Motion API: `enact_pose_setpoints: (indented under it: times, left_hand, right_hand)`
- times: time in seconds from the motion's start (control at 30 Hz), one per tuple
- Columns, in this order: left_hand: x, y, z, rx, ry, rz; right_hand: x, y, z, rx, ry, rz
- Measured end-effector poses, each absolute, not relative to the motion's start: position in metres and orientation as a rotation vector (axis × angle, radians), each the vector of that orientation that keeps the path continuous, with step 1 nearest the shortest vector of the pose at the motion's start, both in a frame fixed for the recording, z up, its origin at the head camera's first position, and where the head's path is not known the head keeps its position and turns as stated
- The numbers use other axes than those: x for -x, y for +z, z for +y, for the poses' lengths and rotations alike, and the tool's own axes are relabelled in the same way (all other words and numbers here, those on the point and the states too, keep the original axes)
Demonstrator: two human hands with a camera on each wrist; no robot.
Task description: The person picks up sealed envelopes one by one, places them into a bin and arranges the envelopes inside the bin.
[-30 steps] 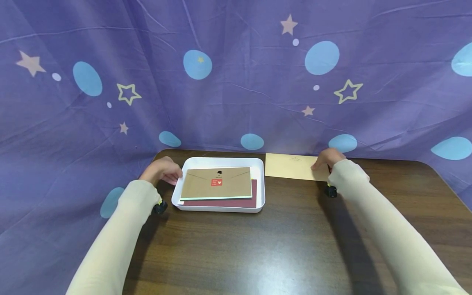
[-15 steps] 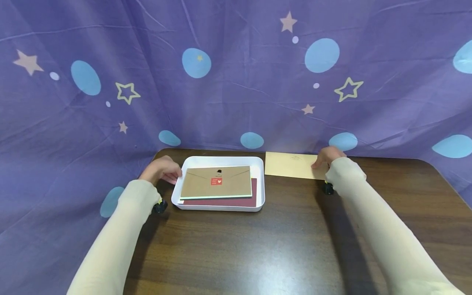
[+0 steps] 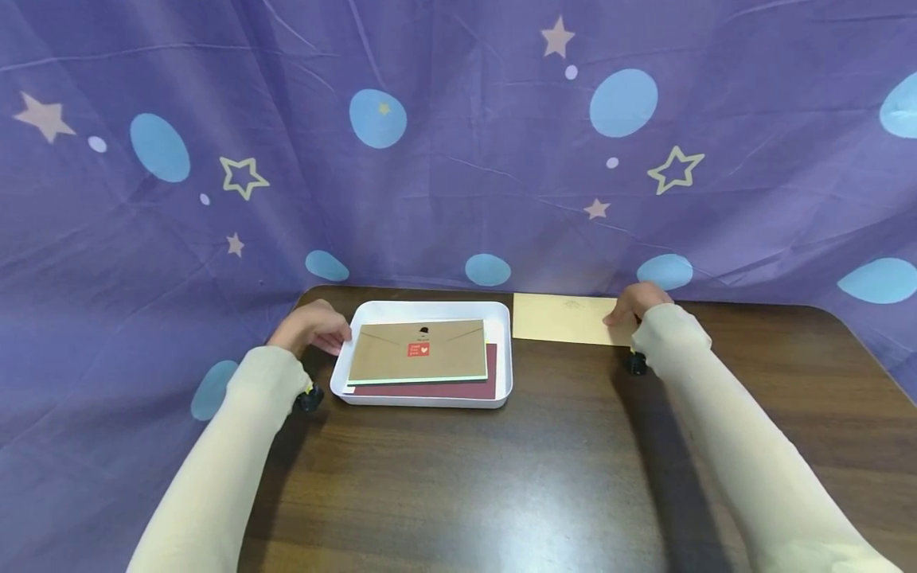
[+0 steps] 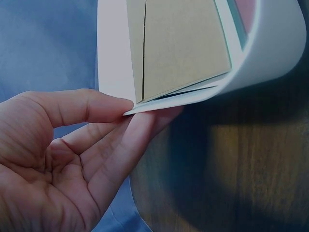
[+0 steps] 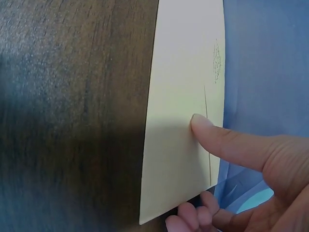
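Observation:
In the head view, a white tray [image 3: 505, 350] holds a stack: a brown kraft envelope [image 3: 401, 366] with a red heart sticker on top, a maroon envelope [image 3: 458, 391] partly showing below it. My left hand [image 3: 315, 326] pinches the tray's left rim, thumb inside and fingers outside, as the left wrist view confirms. A pale yellow envelope [image 3: 552, 318] lies flat at the table's back edge, right of the tray. On its right end my right hand [image 3: 637, 302] has the thumb on top, with curled fingers at the short edge, their tips partly hidden in the right wrist view [image 5: 174, 145].
The dark wooden table [image 3: 501, 477] has rounded back corners. Behind it hangs a purple curtain [image 3: 444, 215] with stars and blue dots, close against the back edge. Each wrist wears a small black device, such as the left one [image 3: 310, 398].
The head view has shifted slightly, so the scene sits a little higher. Right forearm has drawn marginally left; both hands keep their places on the tray and the yellow envelope.

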State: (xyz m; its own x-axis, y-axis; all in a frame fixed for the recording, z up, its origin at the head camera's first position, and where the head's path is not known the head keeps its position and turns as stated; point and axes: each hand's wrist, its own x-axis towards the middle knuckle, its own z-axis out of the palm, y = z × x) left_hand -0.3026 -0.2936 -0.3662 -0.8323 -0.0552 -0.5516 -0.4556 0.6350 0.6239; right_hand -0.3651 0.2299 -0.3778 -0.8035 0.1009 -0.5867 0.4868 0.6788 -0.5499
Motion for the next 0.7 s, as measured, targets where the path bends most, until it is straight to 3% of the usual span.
enact_pose_setpoints:
  times: [0.27, 0.5, 0.7]
  left_hand:
    - [0.302, -0.367, -0.296, 0.398, 1.107, 2.365]
    - [0.302, -0.370, -0.295, 0.398, 1.098, 2.366]
    - [0.304, -0.370, -0.294, 0.408, 1.089, 2.368]
  right_hand:
    - [0.377, -0.383, 0.221, -0.347, -0.532, 2.619]
    - [0.367, -0.382, 0.227, -0.495, -0.942, 2.477]
    - [0.366, -0.383, 0.227, -0.514, -0.923, 2.511]
